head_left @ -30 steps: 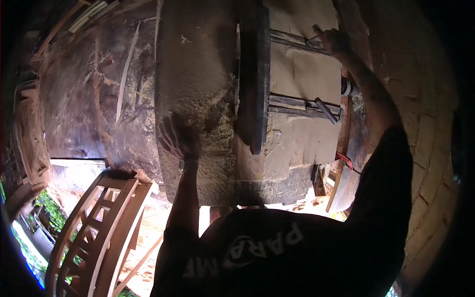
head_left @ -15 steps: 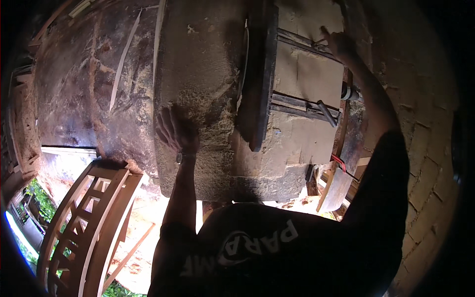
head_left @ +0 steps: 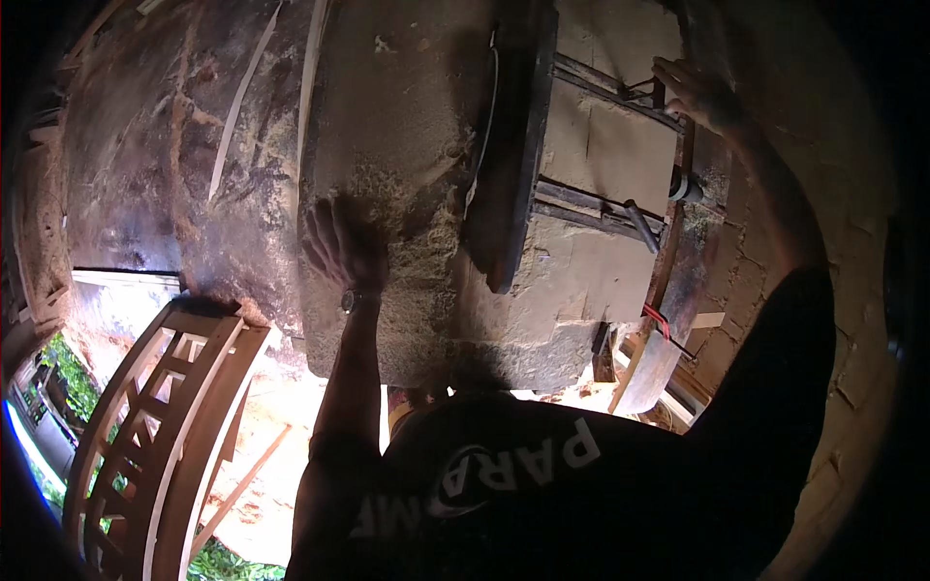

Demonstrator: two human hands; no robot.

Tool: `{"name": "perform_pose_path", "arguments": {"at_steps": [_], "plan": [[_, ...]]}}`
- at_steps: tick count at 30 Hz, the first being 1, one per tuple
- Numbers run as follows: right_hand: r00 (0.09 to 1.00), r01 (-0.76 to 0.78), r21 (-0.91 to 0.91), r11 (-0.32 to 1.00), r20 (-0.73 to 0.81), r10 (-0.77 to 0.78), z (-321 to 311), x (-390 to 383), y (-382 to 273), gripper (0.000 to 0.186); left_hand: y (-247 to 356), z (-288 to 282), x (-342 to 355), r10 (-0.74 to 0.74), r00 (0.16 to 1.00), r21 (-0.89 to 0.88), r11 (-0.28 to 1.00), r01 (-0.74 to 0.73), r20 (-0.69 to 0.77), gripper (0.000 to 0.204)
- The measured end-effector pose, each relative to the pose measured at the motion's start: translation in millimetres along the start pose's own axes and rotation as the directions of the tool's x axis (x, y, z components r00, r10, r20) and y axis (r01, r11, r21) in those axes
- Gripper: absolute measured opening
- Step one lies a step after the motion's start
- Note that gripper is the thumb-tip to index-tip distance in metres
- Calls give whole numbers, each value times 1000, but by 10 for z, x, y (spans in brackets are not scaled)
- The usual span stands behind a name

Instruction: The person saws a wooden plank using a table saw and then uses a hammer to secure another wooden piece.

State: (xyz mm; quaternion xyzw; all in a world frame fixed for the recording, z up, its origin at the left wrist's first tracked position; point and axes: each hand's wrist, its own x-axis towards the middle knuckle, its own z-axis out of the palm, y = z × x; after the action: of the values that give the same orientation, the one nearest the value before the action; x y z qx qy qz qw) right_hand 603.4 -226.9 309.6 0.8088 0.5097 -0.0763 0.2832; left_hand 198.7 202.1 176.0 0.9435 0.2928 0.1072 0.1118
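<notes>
My left hand (head_left: 341,244) rests flat on the sawdust-covered machine table (head_left: 387,145), its fingers stretched out and slightly apart, with nothing in it. A long dark fence bar (head_left: 518,194) runs across the table to the right of that hand. My right hand (head_left: 705,95) is at the far right, at the outer end of the far slotted rail (head_left: 610,89). Its fingers are extended and spread beside a small dark clamp handle (head_left: 659,94); whether they touch it is unclear. A similar handle (head_left: 641,226) sits slanted on the nearer rail (head_left: 581,205).
Left of the table lies a stained, dusty surface (head_left: 126,194) with a thin pale wood strip (head_left: 237,116). A curved slatted wooden frame (head_left: 184,387) leans at the lower left. Red-handled pliers or a similar tool (head_left: 659,318) show by the table's right edge. Brick paving (head_left: 833,320) lies right.
My right hand has moved slightly right and nearer, its fingers spreading. The far clamp handle now stands out beside them. My left hand stays on the table; the whole view shifts a little.
</notes>
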Motion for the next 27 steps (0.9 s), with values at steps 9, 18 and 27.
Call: {"name": "perform_pose_path", "arguments": {"at_steps": [9, 18, 27], "plan": [[989, 8, -63, 998, 145, 1, -249, 213, -75, 52, -47, -108, -40, 45, 998, 74, 996, -41, -50, 55], [847, -513, 96, 853, 219, 484, 352, 638, -711, 50, -287, -274, -209, -110, 993, -4, 994, 110, 36, 70], [606, -769, 488, 414, 348, 715, 1369, 529, -156, 47, -358, -26, -137, -28, 1000, -14, 999, 28, 6, 64]]}}
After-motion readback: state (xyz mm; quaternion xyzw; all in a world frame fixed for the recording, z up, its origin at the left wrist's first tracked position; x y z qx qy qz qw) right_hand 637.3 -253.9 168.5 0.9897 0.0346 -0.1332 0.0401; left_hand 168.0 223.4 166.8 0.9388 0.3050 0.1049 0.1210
